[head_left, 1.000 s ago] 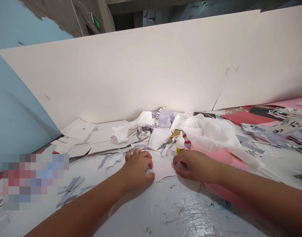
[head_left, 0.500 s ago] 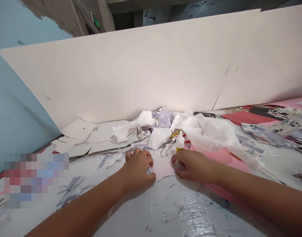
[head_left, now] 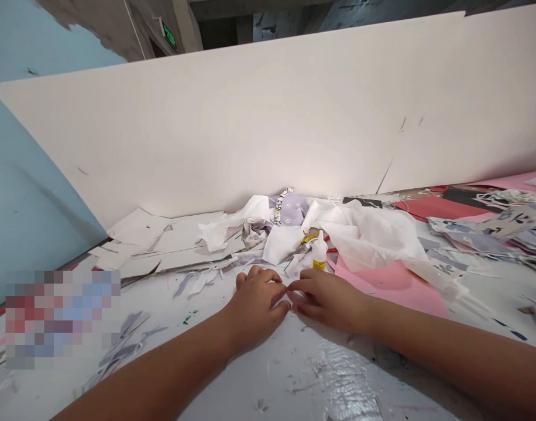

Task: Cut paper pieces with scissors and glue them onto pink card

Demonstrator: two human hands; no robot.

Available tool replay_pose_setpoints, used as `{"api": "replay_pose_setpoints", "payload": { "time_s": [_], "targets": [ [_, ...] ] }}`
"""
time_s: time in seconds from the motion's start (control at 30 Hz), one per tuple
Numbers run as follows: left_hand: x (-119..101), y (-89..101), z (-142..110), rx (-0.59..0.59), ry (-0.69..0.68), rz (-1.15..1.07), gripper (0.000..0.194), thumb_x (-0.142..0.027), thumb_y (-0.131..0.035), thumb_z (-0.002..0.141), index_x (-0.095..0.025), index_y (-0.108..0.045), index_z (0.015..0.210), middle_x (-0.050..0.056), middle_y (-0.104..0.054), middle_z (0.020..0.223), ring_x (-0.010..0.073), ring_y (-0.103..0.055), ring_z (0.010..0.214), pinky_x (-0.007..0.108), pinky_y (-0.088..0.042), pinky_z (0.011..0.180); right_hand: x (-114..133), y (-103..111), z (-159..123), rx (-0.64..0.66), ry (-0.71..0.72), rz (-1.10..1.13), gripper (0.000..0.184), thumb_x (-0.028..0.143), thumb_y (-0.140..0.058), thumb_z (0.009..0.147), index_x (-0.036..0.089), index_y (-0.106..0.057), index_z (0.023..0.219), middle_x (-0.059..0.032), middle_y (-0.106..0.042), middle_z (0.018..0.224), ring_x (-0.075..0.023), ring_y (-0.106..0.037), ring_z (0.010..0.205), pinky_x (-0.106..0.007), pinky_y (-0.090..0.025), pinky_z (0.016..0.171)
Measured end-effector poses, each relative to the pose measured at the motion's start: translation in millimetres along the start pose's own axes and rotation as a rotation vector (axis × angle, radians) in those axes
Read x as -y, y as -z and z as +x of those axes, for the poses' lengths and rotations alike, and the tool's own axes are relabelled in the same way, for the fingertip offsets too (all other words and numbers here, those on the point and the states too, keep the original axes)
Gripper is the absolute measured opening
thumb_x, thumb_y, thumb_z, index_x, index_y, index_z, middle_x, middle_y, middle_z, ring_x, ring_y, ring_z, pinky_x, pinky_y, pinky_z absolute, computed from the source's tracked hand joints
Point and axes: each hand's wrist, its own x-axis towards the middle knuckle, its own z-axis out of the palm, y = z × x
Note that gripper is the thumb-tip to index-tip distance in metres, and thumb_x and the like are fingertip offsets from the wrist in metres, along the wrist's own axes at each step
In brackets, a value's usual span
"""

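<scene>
My left hand (head_left: 260,304) and my right hand (head_left: 332,301) meet fingertip to fingertip low over the white table. Both have curled fingers, with thumbs and forefingers closed towards each other. A sliver of pale pink paper (head_left: 291,299) shows between them; the rest is hidden behind the fingers. Just beyond my right hand stands a small white glue bottle (head_left: 319,250) with a yellow label, upright, its nozzle pointing up. Under my right forearm and beyond it lies a pink sheet (head_left: 395,283), partly covered by thin white material (head_left: 377,234).
A tall white board (head_left: 259,128) closes off the back. Grey cardboard pieces (head_left: 193,240) lie at the left rear, with paper scraps (head_left: 202,280) nearer. Red sheets (head_left: 439,207), patterned cut pieces (head_left: 509,222) and white cord (head_left: 514,197) lie at the right.
My hands have come together, the left moving right and the right moving left. The pale pink paper, spread between them before, is now mostly out of sight.
</scene>
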Motion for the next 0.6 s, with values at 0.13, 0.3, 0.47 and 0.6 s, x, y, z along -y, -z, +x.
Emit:
{"api": "replay_pose_setpoints", "payload": {
  "time_s": [0.13,0.3,0.47,0.6],
  "targets": [
    [0.1,0.2,-0.4,0.008,0.006,0.003,0.02,-0.033,-0.045,0.079,-0.021,-0.056,0.065,0.0,-0.056,0.097,0.0214,-0.042,0.095,0.039,-0.031,0.077,0.0,0.8,-1.3,0.012,-0.009,0.016,0.025,0.033,-0.047,0.081,0.023,-0.064,0.096,-0.0046,-0.056,0.08,-0.018,-0.053,0.076,-0.025,-0.038,0.062],
    [0.8,0.1,0.2,0.004,0.004,0.017,0.022,-0.034,-0.046,0.078,-0.02,-0.054,0.064,-0.001,-0.056,0.098,0.0215,-0.041,0.095,0.039,-0.031,0.076,-1.7,1.3,-0.2,0.031,-0.014,0.021,0.023,0.034,-0.047,0.082,0.023,-0.065,0.091,-0.0039,-0.055,0.079,-0.0179,-0.052,0.077,-0.025,-0.037,0.063],
    [1.3,0.9,-0.4,0.017,0.012,0.012,0.02,-0.035,-0.046,0.077,-0.021,-0.055,0.066,0.0,-0.056,0.097,0.0217,-0.042,0.094,0.039,-0.03,0.077,-4.0,2.8,0.3,0.055,-0.038,0.013,0.022,0.036,-0.05,0.08,0.025,-0.064,0.092,-0.0036,-0.055,0.081,-0.0185,-0.053,0.078,-0.026,-0.037,0.064],
    [2.6,2.8,-1.4,0.038,0.022,-0.001,0.018,-0.035,-0.047,0.077,-0.023,-0.06,0.071,0.0,-0.055,0.098,0.0227,-0.041,0.095,0.04,-0.031,0.078,-7.3,4.1,-0.8,0.07,-0.087,0.002,0.027,0.04,-0.051,0.078,0.027,-0.063,0.098,-0.0042,-0.057,0.082,-0.02,-0.054,0.079,-0.026,-0.037,0.063]
  ]
}}
